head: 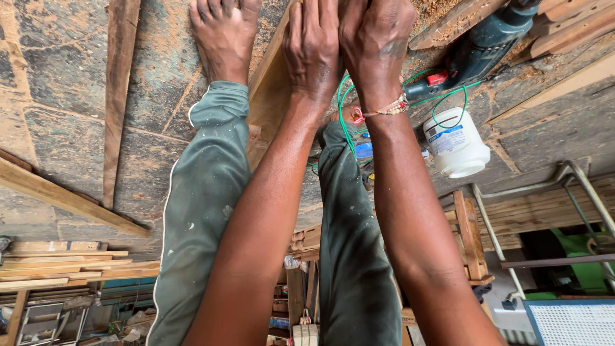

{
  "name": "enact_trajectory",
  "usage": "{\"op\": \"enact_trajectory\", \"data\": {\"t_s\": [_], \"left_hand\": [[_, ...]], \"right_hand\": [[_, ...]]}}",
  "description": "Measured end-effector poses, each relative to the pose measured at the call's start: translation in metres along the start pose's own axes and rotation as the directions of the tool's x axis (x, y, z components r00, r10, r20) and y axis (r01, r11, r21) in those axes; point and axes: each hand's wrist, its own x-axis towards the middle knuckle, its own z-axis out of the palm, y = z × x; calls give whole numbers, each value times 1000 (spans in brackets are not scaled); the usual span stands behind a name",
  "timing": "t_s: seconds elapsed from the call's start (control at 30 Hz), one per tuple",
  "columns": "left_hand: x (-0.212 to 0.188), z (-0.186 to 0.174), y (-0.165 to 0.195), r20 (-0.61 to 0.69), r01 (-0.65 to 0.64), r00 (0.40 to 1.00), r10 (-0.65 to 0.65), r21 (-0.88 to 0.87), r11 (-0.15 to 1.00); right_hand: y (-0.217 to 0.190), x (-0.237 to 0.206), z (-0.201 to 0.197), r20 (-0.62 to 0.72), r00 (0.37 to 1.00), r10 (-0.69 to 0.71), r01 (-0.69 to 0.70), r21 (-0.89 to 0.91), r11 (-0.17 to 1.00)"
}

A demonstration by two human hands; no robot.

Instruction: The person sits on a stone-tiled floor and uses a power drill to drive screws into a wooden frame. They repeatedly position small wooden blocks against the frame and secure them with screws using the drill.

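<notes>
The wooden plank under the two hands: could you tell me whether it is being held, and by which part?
Both the left hand and right hand rest on the wooden plank near its upper end. The fingers are cut off by the frame, so a grip cannot be told.

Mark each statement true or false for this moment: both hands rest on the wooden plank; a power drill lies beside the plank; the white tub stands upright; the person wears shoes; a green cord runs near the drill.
1. Both the left hand and the right hand press on the wooden plank. True.
2. A power drill lies on the floor near the plank. True.
3. The white tub stands upright. False: it lies on its side.
4. The person wears shoes. False: the foot is bare.
5. A green cord loops near the drill. True.
</notes>
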Motion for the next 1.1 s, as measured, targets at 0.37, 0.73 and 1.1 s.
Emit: {"op": "enact_trajectory", "data": {"t_s": [0.37, 0.73, 1.1], "left_hand": [[-6, 4, -10, -12, -6, 1000, 7, 72, 997], [-25, -31, -2, -111, -63, 991, 80, 147, 987], [-91, -178, 175, 546, 334, 815, -195, -168, 927]], "right_hand": [[125, -141, -36, -397, 457, 796, -609, 512, 605], [186, -195, -66, 425, 145, 893, -290, 882, -373], [78, -209, -224, 92, 356, 930, -240, 971, -4]]}}
